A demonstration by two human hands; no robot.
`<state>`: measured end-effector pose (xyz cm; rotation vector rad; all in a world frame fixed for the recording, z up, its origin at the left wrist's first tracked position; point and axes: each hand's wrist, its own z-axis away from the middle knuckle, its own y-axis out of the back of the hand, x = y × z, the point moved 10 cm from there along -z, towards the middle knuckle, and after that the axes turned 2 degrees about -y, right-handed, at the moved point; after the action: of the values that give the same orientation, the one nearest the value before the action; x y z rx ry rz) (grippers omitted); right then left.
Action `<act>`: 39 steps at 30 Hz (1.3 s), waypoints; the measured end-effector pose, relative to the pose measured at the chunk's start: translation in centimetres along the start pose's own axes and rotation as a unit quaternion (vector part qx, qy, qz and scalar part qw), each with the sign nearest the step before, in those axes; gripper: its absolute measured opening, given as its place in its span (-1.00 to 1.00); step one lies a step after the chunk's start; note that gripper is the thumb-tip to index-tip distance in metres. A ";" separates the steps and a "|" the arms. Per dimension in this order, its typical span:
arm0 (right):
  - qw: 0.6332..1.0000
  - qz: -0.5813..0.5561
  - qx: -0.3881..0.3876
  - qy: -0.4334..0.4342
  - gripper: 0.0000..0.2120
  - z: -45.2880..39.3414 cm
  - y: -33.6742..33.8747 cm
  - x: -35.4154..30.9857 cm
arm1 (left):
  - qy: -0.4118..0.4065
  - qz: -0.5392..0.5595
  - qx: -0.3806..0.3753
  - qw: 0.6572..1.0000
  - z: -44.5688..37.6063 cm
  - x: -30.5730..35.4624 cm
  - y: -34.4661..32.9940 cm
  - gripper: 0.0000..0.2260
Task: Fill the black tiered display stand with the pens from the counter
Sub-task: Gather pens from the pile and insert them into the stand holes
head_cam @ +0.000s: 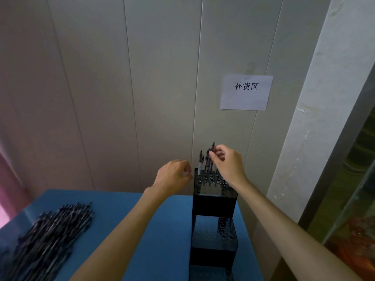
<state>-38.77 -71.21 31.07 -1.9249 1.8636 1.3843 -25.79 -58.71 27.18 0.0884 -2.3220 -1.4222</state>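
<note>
Black stand is standing on the right side of the blue counter, close against the pale panelled wall, stepping up in tiers from near to far. Only the top, far tier is holding anything: a few pens are standing upright in its far row of holes, and the rest of that tier's holes are showing empty. The two lower tiers nearer the camera are showing open holes and no pens.

Right hand is reaching over the top tier, fingertips pinching the upper end of one pen, apparently seating it among the ones already placed. Left hand is hovering just left of the stand's top edge, fingers loosely curled; it seems to be holding nothing, though the fingertips are blurred.

Big pile of dark pens is lying at the near left of the counter, well apart from the stand.

Judging from this, the job is barely begun: most holes are waiting, and nearly all the stock is yet to be moved. A white paper sign is hanging on the wall above.
</note>
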 end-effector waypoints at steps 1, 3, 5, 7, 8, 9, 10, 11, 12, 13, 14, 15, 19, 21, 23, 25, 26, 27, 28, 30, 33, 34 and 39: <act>1.000 0.007 -0.002 0.001 -0.89 0.1 -0.1 0.1 | -0.001 0.001 0.002 1.000 -0.1 0.0 0.0 -0.85; 1.000 0.021 -0.017 -0.003 -0.86 0.2 -0.6 0.2 | -0.001 0.004 0.001 1.000 -0.2 0.1 0.0 -0.85; 0.998 0.043 -0.049 -0.007 -0.83 0.5 -1.4 0.4 | -0.004 0.004 0.001 1.000 -0.2 0.3 0.0 -0.86; 0.995 0.070 -0.073 -0.005 -0.81 0.9 -2.2 0.7 | -0.003 0.002 0.004 1.000 -0.1 0.4 0.1 -0.86; 0.994 0.078 -0.080 -0.005 -0.81 1.1 -2.4 0.8 | -0.002 0.000 0.007 1.000 -0.1 0.5 0.1 -0.86; 0.993 0.081 -0.082 -0.005 -0.82 1.3 -2.6 1.0 | -0.001 -0.001 0.009 1.000 0.0 0.5 0.1 -0.86; 0.993 0.082 -0.083 -0.006 -0.82 1.4 -2.7 1.1 | -0.001 -0.001 0.009 1.000 0.0 0.6 0.1 -0.86; 0.993 0.082 -0.084 -0.007 -0.83 1.5 -2.7 1.2 | 0.000 -0.001 0.009 1.000 0.0 0.7 0.1 -0.86; 0.993 0.082 -0.084 -0.008 -0.83 1.5 -2.7 1.3 | 0.000 -0.002 0.008 1.000 0.1 0.7 0.0 -0.86; 0.993 0.083 -0.086 -0.009 -0.84 1.6 -2.7 1.4 | 0.002 -0.002 0.006 1.000 0.1 0.7 0.0 -0.86; 0.993 0.084 -0.086 -0.011 -0.84 1.7 -2.6 1.5 | 0.005 -0.002 0.004 1.000 0.2 0.7 -0.1 -0.86; 0.993 0.084 -0.085 -0.013 -0.85 1.8 -2.5 1.6 | 0.007 -0.003 0.003 1.000 0.3 0.7 -0.1 -0.85; 0.993 0.091 -0.079 -0.009 -0.92 2.3 -1.9 1.7 | 0.015 -0.011 0.009 1.000 0.7 0.9 0.1 -0.80; 0.992 0.098 -0.078 0.002 -0.94 2.7 -1.7 1.4 | 0.016 -0.020 0.012 1.000 1.0 1.1 0.2 -0.75; 0.991 0.102 -0.088 0.016 -0.95 3.4 -1.8 1.1 | 0.018 -0.028 0.016 0.999 1.4 1.3 0.3 -0.72; 0.988 0.110 -0.102 0.033 -0.95 4.2 -2.2 0.8 | 0.024 -0.031 0.017 0.999 2.0 1.4 0.4 -0.70; 0.987 0.115 -0.105 0.042 -0.95 4.6 -2.3 0.6 | 0.027 -0.030 0.016 0.999 2.4 1.5 0.4 -0.70; 0.986 0.118 -0.105 0.051 -0.96 4.9 -2.5 0.5 | 0.029 -0.028 0.016 0.999 2.7 1.5 0.3 -0.70; 0.986 0.119 -0.106 0.059 -0.97 5.2 -2.6 0.3 | 0.032 -0.027 0.017 0.999 3.1 1.5 0.4 -0.71; 0.985 0.114 -0.109 0.071 -0.97 5.8 -3.0 -0.2 | 0.044 -0.024 0.018 0.999 4.1 1.3 0.6 -0.72; 0.982 0.107 -0.128 0.085 -0.96 7.1 -3.9 -1.2 | 0.063 -0.030 0.021 0.997 5.8 0.7 1.0 -0.72; 0.981 0.106 -0.136 0.091 -0.96 7.6 -4.3 -1.6 | 0.068 -0.034 0.023 0.997 6.5 0.4 1.3 -0.72; 0.974 0.089 -0.184 0.103 -0.94 9.6 -7.4 -3.9 | 0.094 -0.063 0.018 0.993 10.1 -1.9 2.6 -0.70</act>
<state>-36.70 -60.43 24.58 -2.1883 2.0326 1.7518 -27.44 -48.51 24.82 0.3697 -2.2207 -1.3676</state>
